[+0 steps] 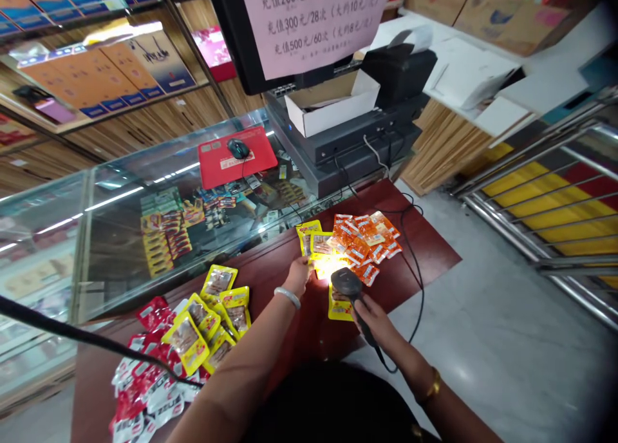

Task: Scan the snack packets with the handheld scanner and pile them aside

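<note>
My right hand [381, 324] is wrapped around the handle of a black barcode scanner [348, 287], fingers closed tight on it, its head tipped down over a yellow snack packet [339, 308] that lies flat on the dark red counter [425, 250]. The scanner's black cable [419, 288] loops off to the right and back toward the register. My left hand [297, 277], a pale bangle [288, 296] on its wrist, reaches forward with the fingertips pressed onto a small group of yellow packets [316, 245] — whether they pinch one or only rest on it I cannot tell, since the glare of a bright spot washes out that place. Just beside those, to the right, lies a loose heap of orange packets [367, 243], touching and overlapping one another. Nearer to me on the left, well apart from both hands, sits another cluster of yellow packets [212, 317], and below it a pile of red and white packets [145, 378] at the counter's edge. Beyond the counter stands a glass display case [120, 217] with a red mouse pad [236, 156] and a dark mouse [238, 149] on top — and further back a white open box [333, 105].
</note>
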Available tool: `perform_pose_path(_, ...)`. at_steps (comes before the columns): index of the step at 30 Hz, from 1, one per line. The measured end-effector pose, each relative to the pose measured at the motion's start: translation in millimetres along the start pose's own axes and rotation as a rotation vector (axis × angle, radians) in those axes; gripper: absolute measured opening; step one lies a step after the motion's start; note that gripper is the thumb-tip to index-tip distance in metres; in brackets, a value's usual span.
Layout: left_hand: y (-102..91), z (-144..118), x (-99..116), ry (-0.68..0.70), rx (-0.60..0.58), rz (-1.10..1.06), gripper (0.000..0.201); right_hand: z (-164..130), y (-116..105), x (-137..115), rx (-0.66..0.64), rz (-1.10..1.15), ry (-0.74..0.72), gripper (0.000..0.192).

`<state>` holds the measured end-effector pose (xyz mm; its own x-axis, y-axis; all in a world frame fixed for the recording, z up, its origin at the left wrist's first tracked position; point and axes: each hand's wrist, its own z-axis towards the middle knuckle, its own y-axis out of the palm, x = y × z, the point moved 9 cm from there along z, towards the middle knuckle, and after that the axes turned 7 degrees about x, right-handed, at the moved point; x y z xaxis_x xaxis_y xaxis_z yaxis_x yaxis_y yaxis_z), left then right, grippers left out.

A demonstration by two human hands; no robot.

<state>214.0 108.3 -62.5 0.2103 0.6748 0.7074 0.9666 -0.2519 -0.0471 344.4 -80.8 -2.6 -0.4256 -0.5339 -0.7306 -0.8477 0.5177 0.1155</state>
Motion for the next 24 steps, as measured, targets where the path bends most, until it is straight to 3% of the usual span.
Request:
perform_pose_path(3, 6.2, -15.9, -7.5, -0.115, -0.138, -0.099, 0.041, -3.6, 3.7, -5.4, -0.006, -0.002, -0.011, 0.068)
perform_pose_path(5, -2.3, -27.5, -9.0, -0.122, -0.181, -0.157, 0.049, -7.8, 8.0, -11.4, -0.02, -0.019, -0.02, 0.068)
perform_pose_path(11, -69.1, -59.6, -26.0, -0.087, -0.123, -0.268, 0.061, -19.3, 39.2, -28.2, -0.108, -0.073, -0.016, 0.063)
perform_pose_path(17, -135.1, -85.4, -47.0, -0.061, -0.009, -0.352, 0.056, -21.3, 106.6, -35.9, -0.288, -0.165, -0.086, 0.056)
perform_pose_path(24, -194.1, -109.4, -75.9, -0.045, 0.083, -0.555, 0.064, -37.0, 173.8, -26.1, -0.457, -0.288, -0.103, 0.05)
